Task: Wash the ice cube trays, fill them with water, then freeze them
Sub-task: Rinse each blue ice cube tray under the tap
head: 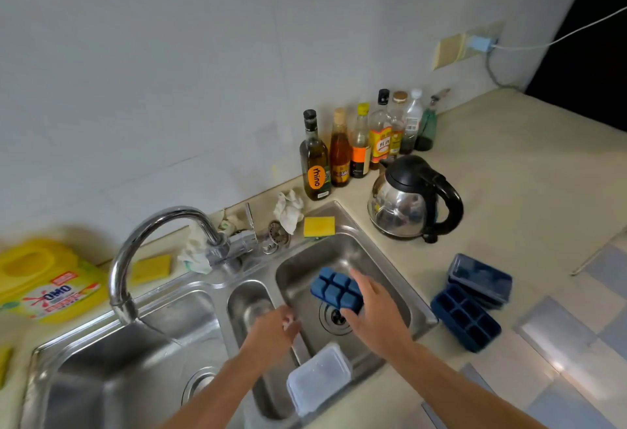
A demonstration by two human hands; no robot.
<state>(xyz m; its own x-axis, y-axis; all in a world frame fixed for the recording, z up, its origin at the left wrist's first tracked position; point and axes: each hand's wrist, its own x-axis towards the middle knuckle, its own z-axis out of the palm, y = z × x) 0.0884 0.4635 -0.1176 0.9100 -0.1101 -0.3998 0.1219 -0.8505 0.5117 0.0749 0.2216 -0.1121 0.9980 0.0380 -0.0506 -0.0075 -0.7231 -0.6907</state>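
My right hand grips a blue ice cube tray, held upside down over the right sink basin above its drain. My left hand hovers over the divider between the basins with loosely curled fingers and holds nothing that I can see. Two more blue ice cube trays lie on the counter right of the sink: one open side up, one with a lid behind it. A clear plastic lid leans in the right basin's near corner. The faucet points over the left basin.
An electric kettle stands behind the right basin. Several bottles line the wall. Yellow sponges sit on the sink's back rim beside crumpled cloths. A yellow detergent bag lies at the far left.
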